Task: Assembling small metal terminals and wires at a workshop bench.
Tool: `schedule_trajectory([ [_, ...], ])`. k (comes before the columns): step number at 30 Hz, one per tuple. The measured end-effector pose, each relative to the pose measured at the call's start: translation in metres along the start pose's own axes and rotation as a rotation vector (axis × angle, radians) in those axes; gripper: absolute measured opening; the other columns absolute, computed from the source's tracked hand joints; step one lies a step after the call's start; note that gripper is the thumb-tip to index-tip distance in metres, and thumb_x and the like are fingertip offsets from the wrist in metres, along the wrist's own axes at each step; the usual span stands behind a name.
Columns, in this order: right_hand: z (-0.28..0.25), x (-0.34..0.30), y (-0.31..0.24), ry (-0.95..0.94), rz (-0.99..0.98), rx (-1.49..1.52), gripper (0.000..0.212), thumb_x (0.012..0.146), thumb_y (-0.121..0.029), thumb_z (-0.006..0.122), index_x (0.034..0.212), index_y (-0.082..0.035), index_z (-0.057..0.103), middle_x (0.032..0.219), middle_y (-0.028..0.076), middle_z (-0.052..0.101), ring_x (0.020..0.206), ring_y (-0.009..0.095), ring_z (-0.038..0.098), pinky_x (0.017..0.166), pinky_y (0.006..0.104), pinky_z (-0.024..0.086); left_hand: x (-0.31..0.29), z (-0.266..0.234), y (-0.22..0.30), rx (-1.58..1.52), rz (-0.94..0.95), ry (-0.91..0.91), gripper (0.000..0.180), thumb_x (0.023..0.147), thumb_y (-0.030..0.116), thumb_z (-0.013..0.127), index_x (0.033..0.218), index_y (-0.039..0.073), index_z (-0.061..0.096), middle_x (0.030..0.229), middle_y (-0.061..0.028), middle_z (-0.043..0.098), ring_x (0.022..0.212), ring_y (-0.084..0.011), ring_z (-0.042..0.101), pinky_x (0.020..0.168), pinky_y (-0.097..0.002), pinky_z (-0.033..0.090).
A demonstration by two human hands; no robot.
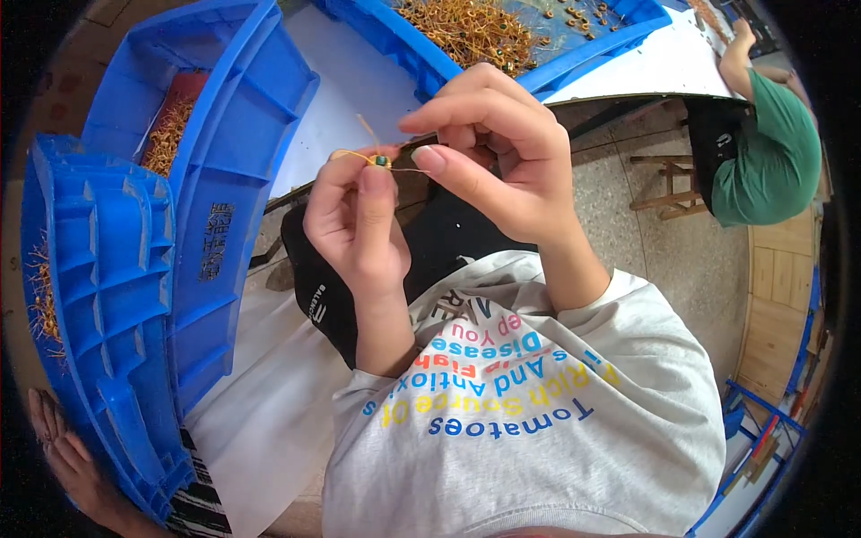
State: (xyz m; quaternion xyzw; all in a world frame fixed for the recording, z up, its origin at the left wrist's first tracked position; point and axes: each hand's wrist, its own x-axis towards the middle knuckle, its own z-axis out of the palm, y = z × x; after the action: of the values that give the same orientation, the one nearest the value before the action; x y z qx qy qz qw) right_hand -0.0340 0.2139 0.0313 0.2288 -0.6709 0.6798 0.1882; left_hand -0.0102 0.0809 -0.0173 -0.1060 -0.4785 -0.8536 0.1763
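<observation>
My left hand (359,220) pinches a small wire-wound ring coil (380,162) between thumb and index finger. The coil has a dark green part and thin copper-coloured wire ends sticking out of it. One wire runs right toward the thumb of my right hand (502,143). That hand is raised beside the coil with its thumb and index finger apart. The wire reaches the thumb tip, and I see no firm grip on it. Both hands are above my lap, near the table's front edge.
A blue tray (565,76) with a heap of wired coils (466,31) lies on the white table (336,117). Blue crates (242,170) with more coils stand left. Another person's hand (67,457) shows lower left. A person in green (771,152) is at the right beside a wooden stool (668,184).
</observation>
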Motion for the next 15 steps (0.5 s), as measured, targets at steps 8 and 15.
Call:
schedule_trajectory([
  [8,0.000,-0.005,0.007,-0.019,-0.034,-0.021,0.007,0.080,-0.001,0.074,0.086,-0.003,0.071,0.081,-0.001,0.059,0.057,0.005,0.038,0.049,0.0178,0.028,0.002,-0.003,-0.004,0.000,0.082,0.097,0.014,0.091,0.003,0.061,0.103,-0.004,0.066,0.090,-0.0081,0.064,0.068,-0.0087,0.045,0.064,-0.0185,0.036],
  [15,-0.002,-0.002,0.008,-0.029,-0.072,-0.008,0.007,0.079,-0.001,0.074,0.084,-0.003,0.069,0.080,0.000,0.059,0.057,0.005,0.038,0.049,0.0183,0.029,-0.002,0.000,-0.003,0.087,0.051,0.057,0.018,0.094,0.005,0.060,0.109,-0.004,0.064,0.101,-0.0126,0.066,0.084,-0.0135,0.058,0.080,-0.0226,0.045],
])
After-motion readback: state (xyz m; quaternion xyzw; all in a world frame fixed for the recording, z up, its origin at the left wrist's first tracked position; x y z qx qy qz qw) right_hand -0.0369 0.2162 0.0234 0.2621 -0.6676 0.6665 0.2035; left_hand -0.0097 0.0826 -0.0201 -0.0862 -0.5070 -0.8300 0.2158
